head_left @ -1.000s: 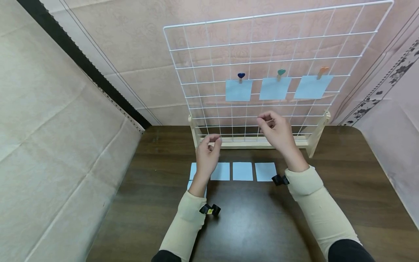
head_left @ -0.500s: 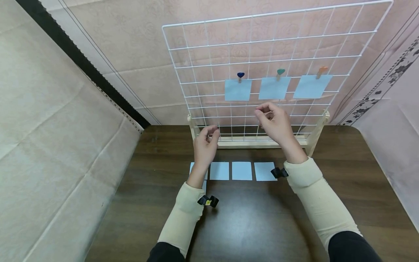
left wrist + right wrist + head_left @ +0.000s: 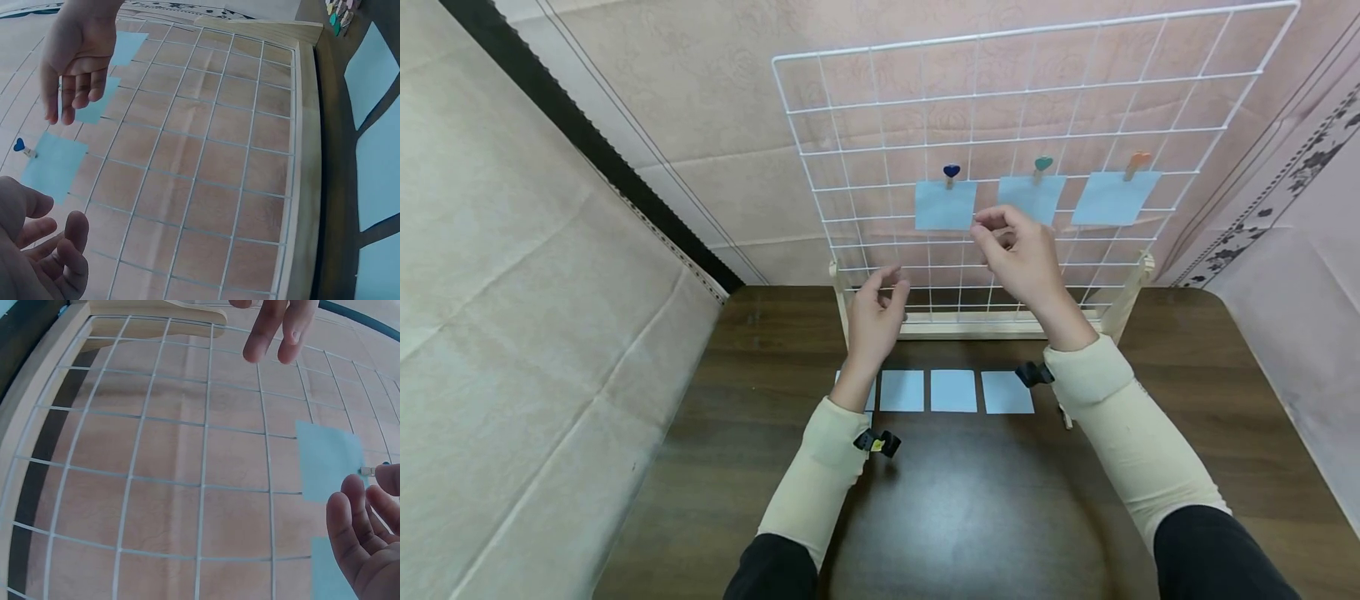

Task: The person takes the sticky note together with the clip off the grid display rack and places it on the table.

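A white wire grid [image 3: 880,153] carries three light blue paper squares, each under a small wooden clip. The left square [image 3: 945,206] has a dark blue heart clip [image 3: 951,172], the middle one [image 3: 1032,193] a green heart clip [image 3: 1042,164], the right one [image 3: 1116,198] an orange-topped clip [image 3: 1138,160]. My right hand [image 3: 1022,258], fingers loosely bent and holding nothing, is in front of the grid and covers part of the middle square. Lower and to the left, my left hand [image 3: 874,321] hovers before the grid, fingers relaxed, nothing between them.
A wooden stand [image 3: 970,331] supports the grid at the back of the brown table [image 3: 955,500]. Several more blue squares [image 3: 953,391] lie in a row in front of it. Several loose clips [image 3: 337,17] show in the left wrist view.
Both hands have risen away from the table. The right hand now overlaps the middle blue square and has shifted slightly left. The clipped squares stay in place.
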`<control>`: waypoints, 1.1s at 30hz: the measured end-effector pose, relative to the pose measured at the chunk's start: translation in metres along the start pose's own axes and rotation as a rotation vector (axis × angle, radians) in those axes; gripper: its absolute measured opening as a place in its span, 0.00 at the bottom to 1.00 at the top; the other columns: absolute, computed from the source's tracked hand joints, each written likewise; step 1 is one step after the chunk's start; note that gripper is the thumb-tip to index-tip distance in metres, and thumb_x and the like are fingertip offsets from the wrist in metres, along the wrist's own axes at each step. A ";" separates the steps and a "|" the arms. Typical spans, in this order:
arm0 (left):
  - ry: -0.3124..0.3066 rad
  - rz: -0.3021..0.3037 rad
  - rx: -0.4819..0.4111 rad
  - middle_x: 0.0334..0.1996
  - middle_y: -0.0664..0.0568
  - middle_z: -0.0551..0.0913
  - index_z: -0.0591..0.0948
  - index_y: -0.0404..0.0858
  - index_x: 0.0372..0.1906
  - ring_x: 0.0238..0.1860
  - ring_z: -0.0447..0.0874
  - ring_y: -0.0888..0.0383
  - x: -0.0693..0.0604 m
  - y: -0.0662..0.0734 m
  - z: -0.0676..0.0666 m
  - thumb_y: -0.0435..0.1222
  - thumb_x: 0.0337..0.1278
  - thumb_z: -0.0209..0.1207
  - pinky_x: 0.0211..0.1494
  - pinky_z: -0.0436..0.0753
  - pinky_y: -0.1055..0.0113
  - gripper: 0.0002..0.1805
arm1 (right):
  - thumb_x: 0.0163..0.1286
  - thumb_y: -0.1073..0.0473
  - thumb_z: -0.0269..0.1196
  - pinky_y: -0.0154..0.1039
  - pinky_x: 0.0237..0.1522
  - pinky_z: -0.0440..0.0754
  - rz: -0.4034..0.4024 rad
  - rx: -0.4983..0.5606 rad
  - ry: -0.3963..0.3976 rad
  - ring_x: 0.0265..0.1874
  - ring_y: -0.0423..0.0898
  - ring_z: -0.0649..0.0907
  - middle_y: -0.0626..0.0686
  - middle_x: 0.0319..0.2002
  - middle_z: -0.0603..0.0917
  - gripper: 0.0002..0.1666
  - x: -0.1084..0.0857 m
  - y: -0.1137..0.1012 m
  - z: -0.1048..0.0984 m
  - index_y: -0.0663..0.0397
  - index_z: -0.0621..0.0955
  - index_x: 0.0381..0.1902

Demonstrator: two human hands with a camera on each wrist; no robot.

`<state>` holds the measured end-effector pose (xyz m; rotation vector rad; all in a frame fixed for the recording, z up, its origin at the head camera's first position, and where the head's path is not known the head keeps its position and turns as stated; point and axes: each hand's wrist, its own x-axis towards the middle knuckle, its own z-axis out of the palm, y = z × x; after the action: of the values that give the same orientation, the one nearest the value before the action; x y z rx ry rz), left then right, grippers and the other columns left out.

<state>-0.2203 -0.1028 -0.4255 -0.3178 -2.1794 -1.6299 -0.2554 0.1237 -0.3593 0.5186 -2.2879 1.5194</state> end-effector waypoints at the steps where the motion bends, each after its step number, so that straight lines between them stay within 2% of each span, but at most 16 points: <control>1: -0.004 -0.007 -0.010 0.55 0.37 0.86 0.80 0.30 0.65 0.25 0.85 0.40 0.002 0.001 0.000 0.33 0.76 0.58 0.21 0.75 0.73 0.19 | 0.81 0.54 0.61 0.30 0.27 0.80 -0.008 0.000 0.007 0.28 0.39 0.84 0.57 0.50 0.86 0.17 0.002 -0.002 0.000 0.60 0.84 0.58; 7: -0.007 -0.072 -0.110 0.61 0.45 0.84 0.79 0.35 0.69 0.27 0.86 0.48 0.011 0.008 0.002 0.36 0.77 0.59 0.24 0.78 0.72 0.21 | 0.80 0.56 0.62 0.29 0.26 0.79 -0.051 0.041 0.046 0.24 0.39 0.83 0.56 0.51 0.85 0.17 0.014 -0.016 -0.001 0.62 0.84 0.57; 10: -0.013 -0.110 -0.137 0.63 0.49 0.83 0.77 0.37 0.71 0.29 0.88 0.52 0.014 0.010 0.002 0.37 0.78 0.58 0.23 0.78 0.73 0.22 | 0.80 0.56 0.63 0.28 0.24 0.77 -0.054 0.051 0.064 0.20 0.38 0.81 0.55 0.51 0.85 0.17 0.019 -0.023 -0.002 0.62 0.84 0.58; 11: -0.019 -0.123 -0.147 0.64 0.50 0.82 0.77 0.37 0.72 0.29 0.88 0.53 0.015 0.011 0.003 0.36 0.78 0.58 0.22 0.77 0.73 0.23 | 0.80 0.56 0.63 0.29 0.22 0.75 -0.053 0.050 0.069 0.19 0.38 0.81 0.57 0.49 0.86 0.17 0.020 -0.025 -0.002 0.61 0.84 0.58; 13: -0.032 -0.137 -0.166 0.66 0.50 0.81 0.75 0.37 0.73 0.30 0.88 0.57 0.017 0.013 0.004 0.36 0.78 0.58 0.23 0.78 0.72 0.24 | 0.80 0.57 0.63 0.29 0.20 0.71 -0.055 0.045 0.075 0.18 0.37 0.81 0.58 0.47 0.86 0.17 0.023 -0.027 -0.002 0.61 0.83 0.59; 16: -0.055 -0.130 -0.200 0.68 0.44 0.79 0.73 0.36 0.75 0.30 0.87 0.58 0.022 0.015 0.006 0.33 0.77 0.58 0.25 0.79 0.71 0.26 | 0.80 0.57 0.63 0.29 0.19 0.72 -0.063 0.047 0.080 0.19 0.37 0.82 0.58 0.51 0.87 0.18 0.029 -0.030 -0.001 0.60 0.83 0.61; 19: -0.072 -0.118 -0.210 0.70 0.40 0.77 0.72 0.36 0.75 0.30 0.88 0.55 0.028 0.018 0.009 0.32 0.77 0.58 0.25 0.79 0.72 0.26 | 0.80 0.58 0.63 0.28 0.21 0.76 -0.067 0.060 0.078 0.21 0.39 0.83 0.55 0.58 0.83 0.18 0.035 -0.032 0.000 0.60 0.83 0.61; 21: -0.072 -0.127 -0.201 0.70 0.42 0.77 0.73 0.39 0.75 0.31 0.88 0.53 0.031 0.019 0.011 0.33 0.77 0.58 0.24 0.79 0.71 0.26 | 0.79 0.58 0.64 0.28 0.22 0.78 -0.063 0.066 0.081 0.21 0.41 0.83 0.55 0.60 0.81 0.18 0.038 -0.033 0.002 0.59 0.83 0.61; 24: -0.070 -0.137 -0.190 0.70 0.45 0.77 0.73 0.41 0.75 0.34 0.89 0.49 0.035 0.022 0.014 0.35 0.78 0.58 0.24 0.79 0.72 0.25 | 0.79 0.59 0.64 0.29 0.23 0.79 -0.062 0.072 0.093 0.22 0.44 0.84 0.56 0.60 0.80 0.18 0.042 -0.033 0.004 0.61 0.84 0.61; 28: -0.070 -0.125 -0.190 0.70 0.47 0.77 0.73 0.42 0.75 0.35 0.89 0.45 0.040 0.023 0.015 0.34 0.79 0.58 0.24 0.78 0.72 0.25 | 0.78 0.60 0.64 0.30 0.24 0.81 -0.070 0.081 0.097 0.21 0.42 0.84 0.57 0.60 0.79 0.18 0.047 -0.033 0.005 0.64 0.83 0.60; 33: -0.066 -0.109 -0.204 0.70 0.49 0.76 0.72 0.42 0.77 0.35 0.88 0.42 0.045 0.025 0.015 0.33 0.78 0.57 0.24 0.78 0.70 0.27 | 0.79 0.60 0.64 0.30 0.26 0.83 -0.062 0.115 0.082 0.21 0.43 0.83 0.55 0.55 0.79 0.18 0.052 -0.035 0.007 0.65 0.84 0.60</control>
<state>-0.2533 -0.0840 -0.3871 -0.3200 -2.1145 -1.9334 -0.2843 0.0994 -0.3095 0.5419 -2.1131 1.6183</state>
